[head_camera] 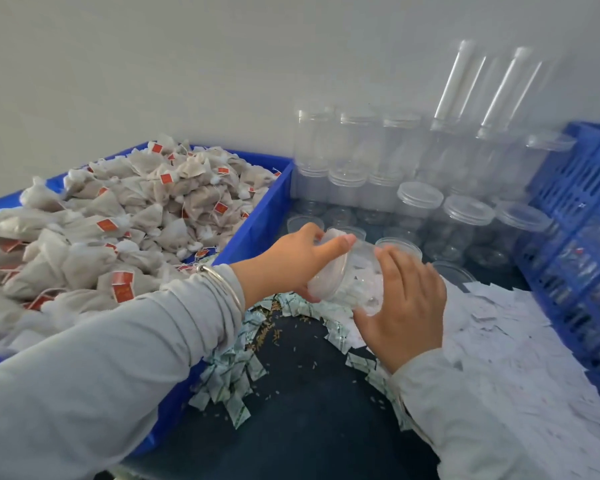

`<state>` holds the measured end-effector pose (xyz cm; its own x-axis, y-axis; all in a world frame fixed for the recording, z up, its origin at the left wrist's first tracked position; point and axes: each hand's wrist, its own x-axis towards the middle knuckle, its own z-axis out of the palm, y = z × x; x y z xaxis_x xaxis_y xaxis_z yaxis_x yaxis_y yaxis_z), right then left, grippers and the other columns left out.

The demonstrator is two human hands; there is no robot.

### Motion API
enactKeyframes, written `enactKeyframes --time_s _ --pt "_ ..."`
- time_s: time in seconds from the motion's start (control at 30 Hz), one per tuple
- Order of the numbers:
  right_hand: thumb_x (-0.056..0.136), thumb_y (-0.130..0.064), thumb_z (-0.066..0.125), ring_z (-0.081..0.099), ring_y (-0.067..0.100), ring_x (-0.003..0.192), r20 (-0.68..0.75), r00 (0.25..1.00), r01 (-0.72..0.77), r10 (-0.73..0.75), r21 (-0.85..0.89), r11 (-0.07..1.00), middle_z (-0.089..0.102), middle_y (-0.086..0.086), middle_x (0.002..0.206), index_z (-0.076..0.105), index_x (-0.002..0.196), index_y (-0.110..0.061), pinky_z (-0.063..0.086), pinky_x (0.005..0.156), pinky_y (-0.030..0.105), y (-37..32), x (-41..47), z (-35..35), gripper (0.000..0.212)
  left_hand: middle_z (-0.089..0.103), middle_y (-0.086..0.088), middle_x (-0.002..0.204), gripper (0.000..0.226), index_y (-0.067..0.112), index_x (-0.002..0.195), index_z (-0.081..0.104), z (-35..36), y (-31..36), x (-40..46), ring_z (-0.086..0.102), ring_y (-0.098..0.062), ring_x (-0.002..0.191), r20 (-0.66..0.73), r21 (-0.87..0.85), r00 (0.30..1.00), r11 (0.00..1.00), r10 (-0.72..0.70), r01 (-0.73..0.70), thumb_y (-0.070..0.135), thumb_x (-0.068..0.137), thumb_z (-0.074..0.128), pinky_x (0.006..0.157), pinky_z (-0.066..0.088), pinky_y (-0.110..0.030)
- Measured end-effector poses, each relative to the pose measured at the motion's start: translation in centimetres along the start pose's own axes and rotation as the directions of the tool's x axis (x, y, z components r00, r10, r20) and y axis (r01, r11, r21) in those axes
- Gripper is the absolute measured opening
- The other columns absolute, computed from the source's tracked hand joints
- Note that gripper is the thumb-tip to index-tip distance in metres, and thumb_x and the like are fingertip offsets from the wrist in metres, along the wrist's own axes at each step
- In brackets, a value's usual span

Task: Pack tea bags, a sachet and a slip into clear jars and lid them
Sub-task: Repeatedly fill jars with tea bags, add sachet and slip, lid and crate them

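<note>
Clear plastic jar (347, 275), tilted at frame centre, left hand (291, 261) fingers curled round its mouth end, right hand (406, 306) fingers wrapped on its base. Tip: steady the base, keep mouth toward heaped tea bags (118, 220) at left.

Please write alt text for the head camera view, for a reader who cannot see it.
Two hands, left hand and right hand, hold a tilted clear jar above scattered sachets. A blue bin of tea bags is left, paper slips right, stacked empty jars behind.
</note>
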<state>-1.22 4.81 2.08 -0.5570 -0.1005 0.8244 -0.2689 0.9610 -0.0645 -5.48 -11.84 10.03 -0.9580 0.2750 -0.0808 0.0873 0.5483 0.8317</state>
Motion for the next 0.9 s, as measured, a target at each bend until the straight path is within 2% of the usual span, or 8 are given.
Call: enactKeyframes --time_s 0.23,0.33,0.43,0.53,0.6,0.67,0.8,0.9 --pt "0.061 -0.017 0.076 0.044 0.028 0.119 -0.110 0.994 0.002 -0.016 -0.121 0.993 0.062 0.013 0.123 0.046 0.125 -0.013 0.024 0.105 0.053 0.0 -1.6 1.0 0.071 0.043 -0.010 0.116 0.068 0.022 0.137 0.035 0.4 0.0 0.2 0.063 -0.028 0.064 0.205 -0.268 0.951 0.921 -0.233 0.283 0.066 0.085 0.044 0.051 0.054 -0.026" --pt "0.060 -0.008 0.079 0.043 0.027 0.121 -0.140 0.990 -0.014 -0.003 -0.119 0.993 0.062 0.014 0.122 0.046 0.124 -0.014 0.017 0.109 0.051 0.0 -1.8 1.3 0.072 0.047 -0.014 0.106 0.063 0.018 0.124 0.037 0.5 -0.1 0.4 0.064 -0.028 0.052 0.271 -0.356 0.915 0.852 -0.300 0.385 0.066 0.085 0.045 0.043 0.048 -0.021" --pt "0.059 -0.004 0.079 0.042 0.028 0.123 -0.151 0.988 -0.032 0.017 -0.095 0.995 0.061 0.015 0.123 0.045 0.125 -0.013 0.014 0.111 0.051 -0.2 -1.6 1.7 0.075 0.049 -0.017 0.099 0.071 0.010 0.124 0.042 0.2 -0.2 0.6 0.061 -0.029 0.060 0.362 -0.417 0.861 0.764 -0.357 0.492 0.068 0.083 0.046 0.039 0.048 -0.021" --pt "0.063 -0.011 0.079 0.035 0.030 0.125 -0.133 0.950 -0.287 0.284 -0.009 0.958 0.051 0.020 0.130 0.037 0.134 -0.008 0.015 0.111 0.053 1.6 -1.5 1.3 0.083 0.053 -0.016 0.078 0.076 0.000 0.100 0.049 -1.6 -0.7 0.8 0.059 -0.025 0.048 0.465 -0.491 0.799 0.640 -0.381 0.591 0.073 0.082 0.035 0.036 0.046 -0.019" --pt "0.060 -0.011 0.085 0.031 0.030 0.129 -0.074 0.857 -0.504 0.509 0.084 0.860 0.044 0.021 0.137 0.033 0.140 -0.008 0.018 0.111 0.057 3.6 -1.4 0.7 0.095 0.053 -0.018 0.080 0.076 -0.001 0.099 0.047 -3.1 -1.3 1.2 0.061 -0.025 0.048 0.417 -0.592 0.829 0.580 -0.373 0.559 0.072 0.082 0.033 0.039 0.049 -0.021" --pt "0.059 -0.011 0.087 0.031 0.033 0.131 -0.036 0.798 -0.591 0.601 0.143 0.794 0.042 0.021 0.140 0.033 0.142 -0.008 0.021 0.110 0.059 4.8 -1.4 0.5 0.099 0.053 -0.017 0.084 0.074 0.002 0.097 0.049 -3.9 -1.8 1.8 0.058 -0.023 0.054 0.308 -0.634 0.880 0.612 -0.361 0.473 0.073 0.083 0.032 0.046 0.048 -0.024" --pt "0.057 -0.009 0.088 0.028 0.026 0.128 -0.026 0.838 -0.530 0.546 0.201 0.824 0.043 0.020 0.139 0.033 0.140 -0.008 0.024 0.109 0.054 3.7 -1.7 1.1 0.100 0.053 -0.012 0.084 0.060 0.004 0.109 0.050 -3.4 -1.9 2.8 0.051 -0.018 0.065 0.138 -0.693 0.928 0.635 -0.347 0.341 0.061 0.089 0.046 0.053 0.045 -0.024" --pt "0.054 -0.014 0.090 0.028 0.024 0.126 0.003 0.873 -0.472 0.488 0.259 0.843 0.045 0.021 0.135 0.035 0.139 -0.004 0.026 0.106 0.051 2.4 -1.9 1.3 0.102 0.047 -0.025 0.131 0.046 0.000 0.137 0.037 -3.0 -2.0 3.1 0.060 -0.029 0.098 0.088 -0.741 0.949 0.616 -0.304 0.266 0.021 0.098 0.050 0.082 0.052 -0.033"
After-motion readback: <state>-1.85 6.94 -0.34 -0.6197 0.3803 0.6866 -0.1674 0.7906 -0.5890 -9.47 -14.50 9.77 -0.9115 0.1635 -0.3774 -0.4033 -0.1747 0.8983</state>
